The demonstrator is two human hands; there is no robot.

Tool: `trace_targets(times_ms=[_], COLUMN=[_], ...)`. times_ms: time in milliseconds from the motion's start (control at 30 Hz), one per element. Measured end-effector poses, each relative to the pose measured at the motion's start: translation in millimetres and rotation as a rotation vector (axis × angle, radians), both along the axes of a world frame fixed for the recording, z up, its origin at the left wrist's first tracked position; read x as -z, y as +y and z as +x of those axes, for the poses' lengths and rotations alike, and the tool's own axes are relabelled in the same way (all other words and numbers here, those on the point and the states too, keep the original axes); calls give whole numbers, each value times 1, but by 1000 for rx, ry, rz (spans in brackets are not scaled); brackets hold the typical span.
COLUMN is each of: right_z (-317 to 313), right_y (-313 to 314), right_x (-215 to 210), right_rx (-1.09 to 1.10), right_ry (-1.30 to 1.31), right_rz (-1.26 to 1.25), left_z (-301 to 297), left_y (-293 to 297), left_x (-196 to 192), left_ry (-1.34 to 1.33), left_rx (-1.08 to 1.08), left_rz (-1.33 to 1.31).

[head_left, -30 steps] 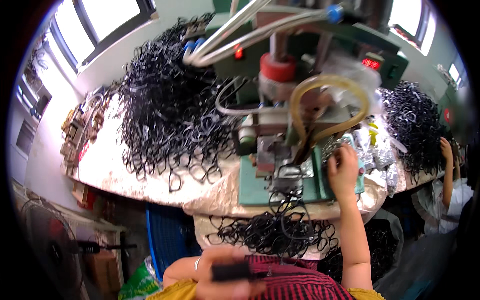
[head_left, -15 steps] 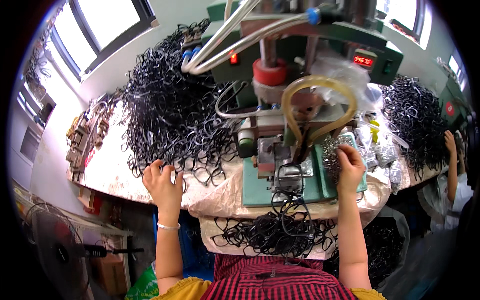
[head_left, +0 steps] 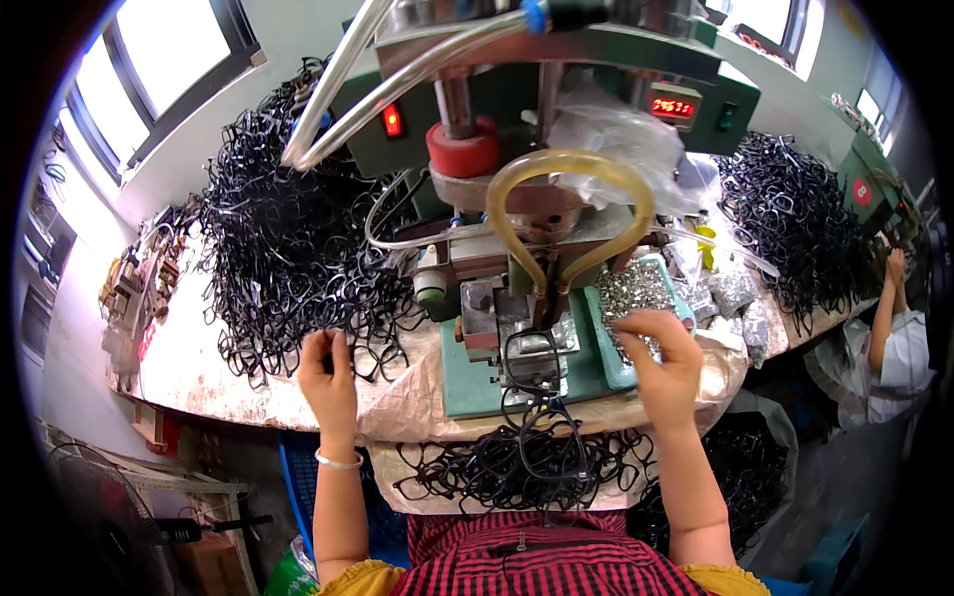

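Observation:
My left hand (head_left: pixel 329 385) is at the near edge of a big heap of thin black loops (head_left: pixel 288 228). Its thumb and fingers are drawn together; what they hold, if anything, I cannot make out. Over a green tray (head_left: pixel 614 363) of small shiny metal pieces (head_left: pixel 632 290), my right hand (head_left: pixel 664 370) has thumb and fingertips close in a pinch. Anything between them is too small to tell. Between my hands stands a green press machine (head_left: pixel 477 382), with a black loop (head_left: pixel 530 363) at its metal die and others hanging below it.
More black loops (head_left: pixel 497 467) lie on the cloth-covered table edge (head_left: pixel 397 477) before me. Clear plastic bags (head_left: pixel 735 293) and another loop heap (head_left: pixel 795 228) are at right. A co-worker's arm (head_left: pixel 884 308) shows far right. A fan (head_left: pixel 99 517) stands lower left.
My view has shifted, so the machine sits further left. My left hand's spread fingers have closed together beside the heap. My right hand has drawn back toward the tray's near side.

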State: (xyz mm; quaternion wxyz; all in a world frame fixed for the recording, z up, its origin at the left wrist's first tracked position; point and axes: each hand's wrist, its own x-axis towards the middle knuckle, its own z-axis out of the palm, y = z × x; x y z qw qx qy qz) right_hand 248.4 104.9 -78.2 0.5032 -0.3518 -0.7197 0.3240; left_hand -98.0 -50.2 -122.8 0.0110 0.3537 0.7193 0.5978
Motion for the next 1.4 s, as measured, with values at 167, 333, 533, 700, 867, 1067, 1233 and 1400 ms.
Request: trace_targets(times_ms=[167,333,533,700,867,1067,1233,1400], right_z=[-62,-63,-72,-52,1,32,15,46], right_y=[10,-4,-7,-28,29,54,48,57], right_x=[0,7,-10,-38,3,69,54,64], right_rx=[-170,-194,-282,-338,84,327,263,347], right_ry=[246,376,432,358,-334,-535,-544,-387], right_rz=[-142,-284,-321,-422,108,247,370,280], left_z=[22,45,100,94,106,119,121,123], left_y=[27,20,46,48,33,55,48,-37], left_x=[10,-5,-132,-124,-100,-80,-74,-40], left_ry=[-46,-188,394,247,561,829,811,401], left_rx=[131,235,524,628,814,925,883,508], left_rz=[143,303,463,519,302,289,299,-338])
